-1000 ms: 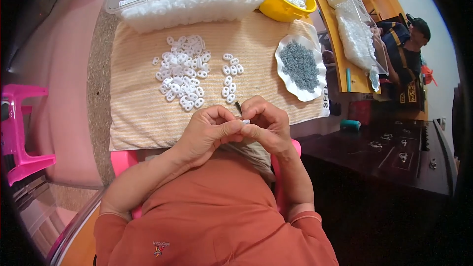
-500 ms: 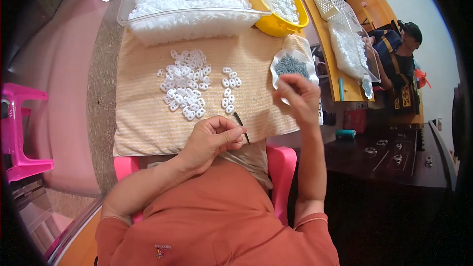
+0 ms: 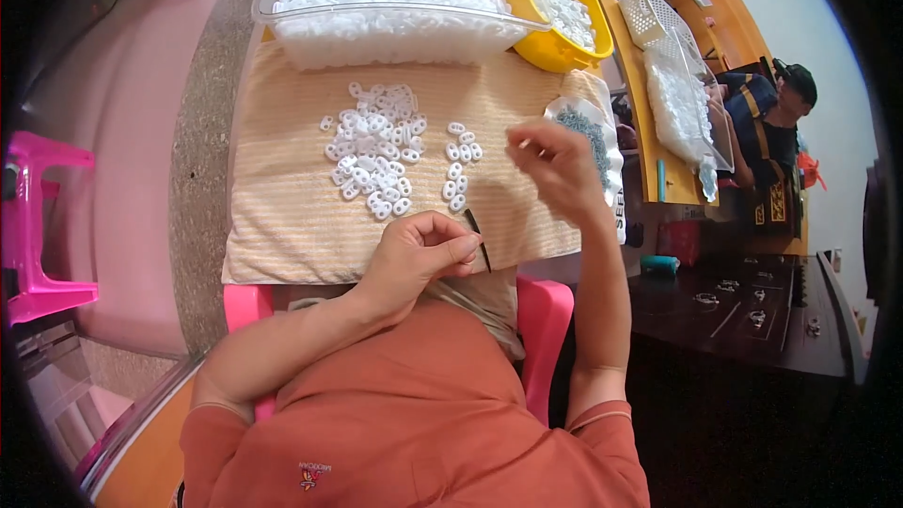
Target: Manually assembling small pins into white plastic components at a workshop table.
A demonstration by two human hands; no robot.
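My left hand (image 3: 423,249) is closed in a pinch at the near edge of the cloth; what its fingertips hold is hidden. Right beside them is a thin black stick (image 3: 478,240); whether the fingers touch it I cannot tell. My right hand (image 3: 560,169) is raised over the cloth, thumb and fingers drawn together, any small thing in them too small to name. Behind it, partly covered, is a white dish (image 3: 613,174) of small grey screw-like pieces (image 3: 585,132). White oval two-holed plastic pieces form a loose pile (image 3: 376,150) and a small group (image 3: 461,150).
A clear bin (image 3: 395,23) of white pieces stands at the back, a yellow basin (image 3: 564,56) beside it. The striped cloth (image 3: 282,226) covers the table. At right, another person (image 3: 776,113) sits by a bin of white pieces (image 3: 673,99). A pink stool (image 3: 47,216) is at left.
My right hand has moved from above the dish leftward, toward my left hand. My left hand keeps its pinch. The whole view has shifted slightly.
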